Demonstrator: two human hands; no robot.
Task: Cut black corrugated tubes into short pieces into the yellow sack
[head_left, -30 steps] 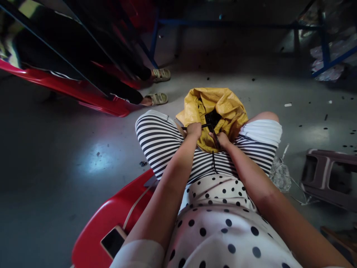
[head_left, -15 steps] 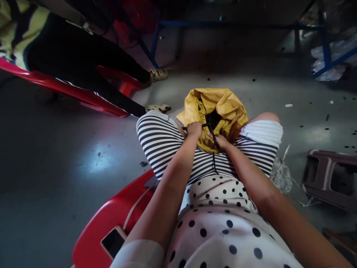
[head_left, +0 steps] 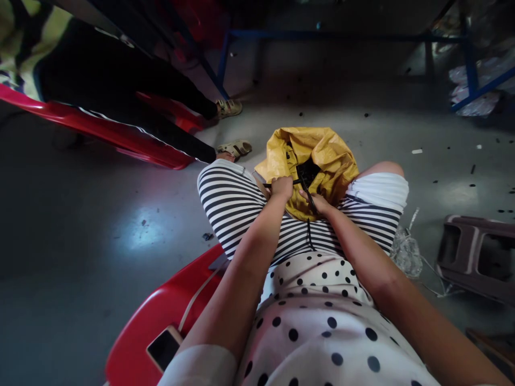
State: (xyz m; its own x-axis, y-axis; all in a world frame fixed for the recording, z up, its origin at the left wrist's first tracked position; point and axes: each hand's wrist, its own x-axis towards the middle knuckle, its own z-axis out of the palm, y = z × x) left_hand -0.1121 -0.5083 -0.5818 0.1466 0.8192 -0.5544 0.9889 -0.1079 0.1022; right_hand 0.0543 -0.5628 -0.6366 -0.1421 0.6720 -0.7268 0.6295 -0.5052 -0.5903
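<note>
Closing round a black strip (head_left: 296, 182), the left hand (head_left: 282, 186) makes a firm fist, with a short length showing on either side of it. The right hand's (head_left: 321, 203) grip is looser, its fingers curled about a slender dark thing (head_left: 307, 194) that slants up to meet or cross the strip's end; whether it is a tool or another strip I cannot tell. To work well here, the left grip should hold the strip level and steady close to that meeting point, so the end does not swing, while the right thumb and fingers stand clear of it and do the finer moving. Both hands are over the near edge of the yellow bag (head_left: 333, 155), whose open mouth shows dark contents (head_left: 308, 171); working above that mouth seems wise, as anything dropped would likely fall inside. The bag sits between the knees in striped trousers (head_left: 231, 195), which can brace it from both sides. Farther out, a phone (head_left: 164, 348) lies on the red chair (head_left: 137, 327), well apart from the work
</note>
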